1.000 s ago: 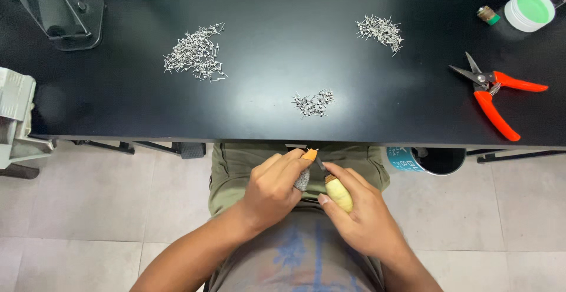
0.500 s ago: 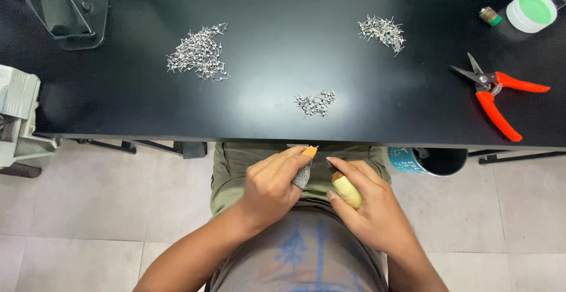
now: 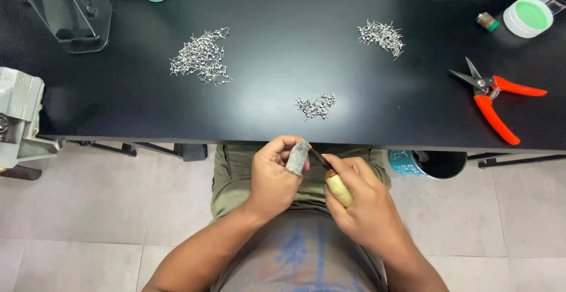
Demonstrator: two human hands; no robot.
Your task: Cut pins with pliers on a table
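Hands [image 3: 277, 177] hold grey finger cot [image 3: 298, 157] and yellow-handled tool [image 3: 336, 183]

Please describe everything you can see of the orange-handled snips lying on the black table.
The snips lie flat on the black table near its right end, untouched by either of the hands. They have two bright orange handles that look plastic-coated, spread apart towards the right and the table's front edge, and short grey metal blades pointing up and left, slightly parted. A small coil spring sits between the handles near the pivot. A white tub with a green top stands beyond them, apart.
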